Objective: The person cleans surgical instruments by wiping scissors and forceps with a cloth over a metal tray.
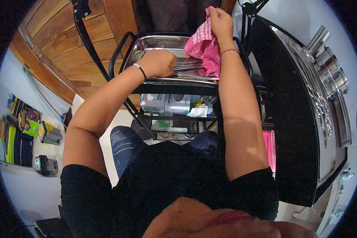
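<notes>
Over the steel tray (154, 41) on a black trolley, my left hand (158, 63) is closed in a fist around a bunch of slender metal instruments (188, 66). Their shafts point to the right, and the ends inside my fist are hidden. My right hand (221, 24) is raised above the tray's right side, with its fingers pinching a pink checked cloth (204, 43) by its upper part. The cloth hangs down into the tray and covers the right ends of the instruments.
Boxes of gloves (177, 104) and other supplies fill the trolley's lower shelf. On a black table at right lies a long tray (325, 158) with several ringed metal instruments (319, 103) and a steel canister (332, 71). A wooden door (67, 35) stands at left.
</notes>
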A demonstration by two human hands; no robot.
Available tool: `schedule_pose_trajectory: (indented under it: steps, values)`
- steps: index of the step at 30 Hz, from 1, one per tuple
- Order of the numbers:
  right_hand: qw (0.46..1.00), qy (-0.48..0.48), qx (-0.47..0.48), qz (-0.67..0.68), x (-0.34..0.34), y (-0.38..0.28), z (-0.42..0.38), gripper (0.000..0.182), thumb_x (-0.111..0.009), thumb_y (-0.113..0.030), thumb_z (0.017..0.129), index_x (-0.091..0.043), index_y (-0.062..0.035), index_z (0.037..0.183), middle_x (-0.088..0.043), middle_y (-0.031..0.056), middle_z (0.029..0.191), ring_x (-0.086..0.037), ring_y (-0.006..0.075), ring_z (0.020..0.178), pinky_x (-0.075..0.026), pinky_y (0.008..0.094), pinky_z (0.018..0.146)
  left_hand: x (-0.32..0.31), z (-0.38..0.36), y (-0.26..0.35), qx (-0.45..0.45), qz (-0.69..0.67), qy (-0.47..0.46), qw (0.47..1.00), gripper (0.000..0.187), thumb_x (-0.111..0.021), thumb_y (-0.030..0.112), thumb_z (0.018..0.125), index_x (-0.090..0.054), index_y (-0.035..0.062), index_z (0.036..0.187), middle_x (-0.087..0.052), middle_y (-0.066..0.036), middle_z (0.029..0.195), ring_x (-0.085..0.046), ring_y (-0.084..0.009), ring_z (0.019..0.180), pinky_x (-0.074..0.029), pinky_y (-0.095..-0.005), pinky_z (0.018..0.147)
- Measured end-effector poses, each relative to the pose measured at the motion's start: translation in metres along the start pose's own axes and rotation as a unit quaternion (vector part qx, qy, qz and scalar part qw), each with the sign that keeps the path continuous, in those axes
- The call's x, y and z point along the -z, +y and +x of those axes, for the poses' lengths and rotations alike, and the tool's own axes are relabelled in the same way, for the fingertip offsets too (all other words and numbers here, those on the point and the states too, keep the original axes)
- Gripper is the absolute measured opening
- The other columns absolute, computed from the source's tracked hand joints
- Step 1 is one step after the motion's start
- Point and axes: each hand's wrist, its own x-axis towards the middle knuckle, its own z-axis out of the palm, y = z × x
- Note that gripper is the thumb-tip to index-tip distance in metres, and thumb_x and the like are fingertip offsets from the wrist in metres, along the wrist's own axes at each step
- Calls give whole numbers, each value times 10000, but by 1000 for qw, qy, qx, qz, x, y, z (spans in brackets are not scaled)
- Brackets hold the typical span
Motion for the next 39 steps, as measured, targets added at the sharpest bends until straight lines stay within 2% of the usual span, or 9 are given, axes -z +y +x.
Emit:
schedule_pose_trajectory:
  steps: [9,14,19,23,25,26,28,30,39]
  values:
    - [1000,14,3,-3,-4,6,6,382,-497,-435,833,-666,-92,837,-605,76,653,-518,233,592,-420,326,568,11,4,-4,23,-39,-12,999,174,-600,226,657,-632,75,738,-629,-108,697,-571,-326,625,-441,-403,577]
    - [998,50,23,-7,-14,25,13,401,-465,-448,825,-662,-101,791,-642,105,733,-573,307,652,-450,384,616,26,-3,-26,-12,-55,0,998,166,-589,181,693,-633,60,797,-627,-121,725,-558,-324,637,-438,-392,598]
    - [997,76,0,-10,-12,27,15,398,-468,-460,825,-663,-114,790,-634,100,712,-570,293,642,-446,370,602,40,-12,-66,-61,-57,52,995,77,-563,95,777,-618,64,821,-608,-63,724,-517,-243,555,-415,-355,529]
    - [996,56,-33,58,-4,20,13,373,-523,-396,838,-665,-52,817,-613,47,663,-531,165,601,-422,270,575,62,-15,-79,129,-310,116,935,112,-551,94,812,-635,63,879,-621,-38,785,-554,-166,671,-418,-274,611]
    - [983,-26,19,180,-17,32,20,358,-542,-362,840,-650,-22,821,-613,41,689,-534,144,611,-428,248,590,51,-2,-85,126,-506,185,833,114,-563,82,828,-635,65,915,-612,-2,788,-539,-96,689,-399,-209,610]
    - [983,-22,22,183,-19,25,17,358,-542,-362,840,-650,-22,821,-613,41,689,-534,144,611,-428,248,590,51,2,-80,123,-502,187,835,114,-563,82,828,-635,65,915,-612,-2,788,-539,-96,689,-399,-209,610]
    - [957,-237,33,166,-22,3,-1,311,-579,-312,828,-635,-7,815,-611,34,725,-538,122,628,-427,220,599,52,15,-64,99,-623,198,750,131,-588,95,820,-626,49,937,-617,-11,799,-538,-72,688,-395,-175,620]
    - [926,-298,34,230,-32,-14,-16,248,-604,-259,818,-623,-13,788,-594,15,725,-513,99,616,-405,197,589,41,35,-56,89,-652,208,723,153,-611,105,806,-625,44,945,-620,-20,816,-542,-63,692,-401,-164,626]
    - [915,-358,68,173,-34,-12,-11,159,-602,-173,812,-613,-24,759,-559,-5,672,-451,79,588,-375,190,575,35,74,-79,63,-685,149,710,129,-607,106,802,-563,39,903,-579,-36,764,-539,-95,677,-444,-225,593]
